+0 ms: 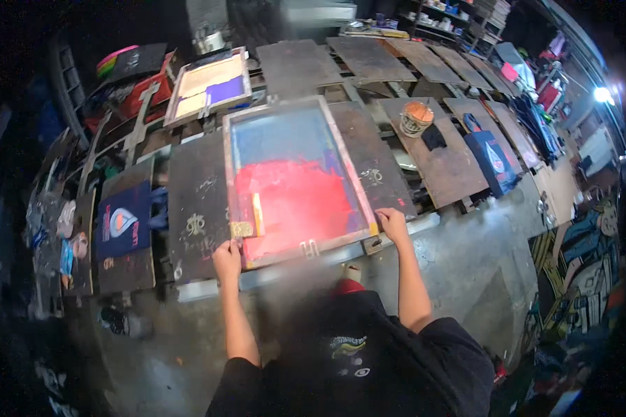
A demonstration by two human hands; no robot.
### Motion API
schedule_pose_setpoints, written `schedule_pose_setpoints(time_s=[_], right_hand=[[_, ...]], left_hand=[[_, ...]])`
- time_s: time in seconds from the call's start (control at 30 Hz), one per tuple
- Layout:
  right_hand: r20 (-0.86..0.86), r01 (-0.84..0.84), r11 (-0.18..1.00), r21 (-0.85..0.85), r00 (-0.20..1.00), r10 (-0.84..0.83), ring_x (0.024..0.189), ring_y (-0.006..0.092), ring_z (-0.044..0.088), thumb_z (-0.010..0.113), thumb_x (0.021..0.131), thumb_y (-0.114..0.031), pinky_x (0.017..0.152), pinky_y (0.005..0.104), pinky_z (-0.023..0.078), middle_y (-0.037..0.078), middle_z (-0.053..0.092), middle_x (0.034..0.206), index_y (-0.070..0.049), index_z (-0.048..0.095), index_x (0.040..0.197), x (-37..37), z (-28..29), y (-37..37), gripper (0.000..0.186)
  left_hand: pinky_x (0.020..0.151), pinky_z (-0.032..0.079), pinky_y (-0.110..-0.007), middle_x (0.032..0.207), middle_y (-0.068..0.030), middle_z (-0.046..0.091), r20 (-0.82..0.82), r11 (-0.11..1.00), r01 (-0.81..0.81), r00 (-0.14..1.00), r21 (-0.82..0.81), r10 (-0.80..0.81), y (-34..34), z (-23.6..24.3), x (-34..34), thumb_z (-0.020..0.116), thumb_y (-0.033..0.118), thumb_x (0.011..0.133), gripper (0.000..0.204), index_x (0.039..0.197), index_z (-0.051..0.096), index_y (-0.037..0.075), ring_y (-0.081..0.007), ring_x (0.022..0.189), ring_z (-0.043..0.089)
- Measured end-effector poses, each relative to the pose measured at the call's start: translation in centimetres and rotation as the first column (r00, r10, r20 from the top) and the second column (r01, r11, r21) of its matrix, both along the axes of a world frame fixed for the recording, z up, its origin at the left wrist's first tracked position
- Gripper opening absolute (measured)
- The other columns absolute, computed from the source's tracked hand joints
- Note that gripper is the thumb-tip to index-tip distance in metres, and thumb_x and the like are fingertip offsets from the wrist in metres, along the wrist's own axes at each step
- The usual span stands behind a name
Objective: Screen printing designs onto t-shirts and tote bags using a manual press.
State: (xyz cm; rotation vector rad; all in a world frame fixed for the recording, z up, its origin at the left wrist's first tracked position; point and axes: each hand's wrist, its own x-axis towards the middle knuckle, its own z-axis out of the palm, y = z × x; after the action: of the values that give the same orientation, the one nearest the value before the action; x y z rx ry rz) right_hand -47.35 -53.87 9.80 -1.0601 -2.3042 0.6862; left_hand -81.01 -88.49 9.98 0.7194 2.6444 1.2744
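Observation:
A wooden-framed printing screen (pixel 349 177) lies on a dark board, pale blue at the far end, with red-pink ink (pixel 292 208) spread over much of its mesh. My left hand (pixel 228 258) grips the screen's near left corner, and my right hand (pixel 392 224) holds the near right corner, fingers curled at the edge. A squeegee (pixel 257 214) with a pale, stained edge rests inside the frame along the left side, just above my left hand. A small metal fitting (pixel 309 247) sits on the middle of the near rail.
Boards (pixel 414 167) form two rows on metal rails. A second screen (pixel 181 90) with cream and purple ink sits behind, left. A bucket of orange contents (pixel 416 119) and black cloth (pixel 434 138) stand right. Navy bags (pixel 123 224) with printed designs lie on boards either side.

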Motion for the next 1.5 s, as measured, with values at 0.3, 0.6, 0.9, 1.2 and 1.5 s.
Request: schedule_pose_setpoints(time_s=[0.3, 0.6, 0.9, 1.2, 1.5], right_hand=[[-0.12, 0.249, 0.964, -0.091, 0.958, -0.259, 0.068, 0.0183, 0.063, 0.069, 0.083, -0.011, 0.065, 0.0291, 0.049, 0.012, 0.069, 0.078, -0.001, 0.072, 0.089, 7.3, 4.7, -1.3, 0.012], [-0.297, 0.329, 0.92, -0.212, 0.876, -0.381, 0.064, 0.0062, 0.057, 0.069, 0.084, -0.011, 0.061, 0.0247, 0.047, 0.005, 0.068, 0.071, 0.003, 0.07, 0.09, 16.8, 6.3, 0.5, 0.016], [-0.363, 0.405, 0.848, -0.341, 0.776, -0.517, 0.076, 0.0099, 0.066, 0.069, 0.085, -0.009, 0.069, 0.0248, 0.052, 0.008, 0.072, 0.083, 0.001, 0.07, 0.1, 35.0, 4.2, 3.7, 0.018], [-0.405, 0.575, 0.749, -0.329, 0.63, -0.662, 0.075, 0.0091, 0.064, 0.068, 0.087, -0.011, 0.068, 0.0253, 0.051, 0.008, 0.072, 0.084, 0.001, 0.069, 0.1, 51.0, 1.3, 3.8, 0.018], [-0.341, 0.691, 0.591, -0.417, 0.484, -0.806, 0.072, 0.0089, 0.061, 0.067, 0.086, -0.013, 0.067, 0.0257, 0.049, 0.006, 0.07, 0.08, 0.0, 0.07, 0.097, 57.5, -0.5, 4.9, 0.017]], left_hand=[[0.072, 0.05, -0.033, 0.081, -0.0119, 0.067, 0.048, 0.79, 0.449, 0.857, 0.417, -0.512, 11.3, -1.3, 8.9, 0.059, 0.014, 0.09, 0.019, 0.085, 0.069, -0.001, -0.0207, 0.075, 0.064], [0.073, 0.048, -0.03, 0.082, -0.0093, 0.069, 0.069, 0.68, 0.613, 0.72, 0.403, -0.69, 18.5, 0.2, 22.8, 0.062, 0.015, 0.09, 0.018, 0.085, 0.069, -0.001, -0.0169, 0.077, 0.062], [0.072, 0.049, -0.026, 0.083, -0.0054, 0.068, 0.075, 0.541, 0.756, 0.555, 0.37, -0.828, 28.5, 2.1, 38.8, 0.06, 0.014, 0.093, 0.018, 0.093, 0.069, -0.002, -0.0103, 0.077, 0.061], [0.072, 0.05, -0.026, 0.084, -0.0061, 0.069, 0.239, 0.371, 0.857, 0.3, 0.359, -0.924, 36.4, 1.9, 55.7, 0.059, 0.015, 0.094, 0.021, 0.09, 0.068, -0.004, -0.0115, 0.077, 0.063], [0.069, 0.051, -0.025, 0.081, -0.005, 0.068, 0.234, 0.363, 0.872, 0.297, 0.328, -0.926, 43.4, -0.3, 62.7, 0.062, 0.012, 0.092, 0.017, 0.088, 0.068, -0.004, -0.0112, 0.074, 0.064]])
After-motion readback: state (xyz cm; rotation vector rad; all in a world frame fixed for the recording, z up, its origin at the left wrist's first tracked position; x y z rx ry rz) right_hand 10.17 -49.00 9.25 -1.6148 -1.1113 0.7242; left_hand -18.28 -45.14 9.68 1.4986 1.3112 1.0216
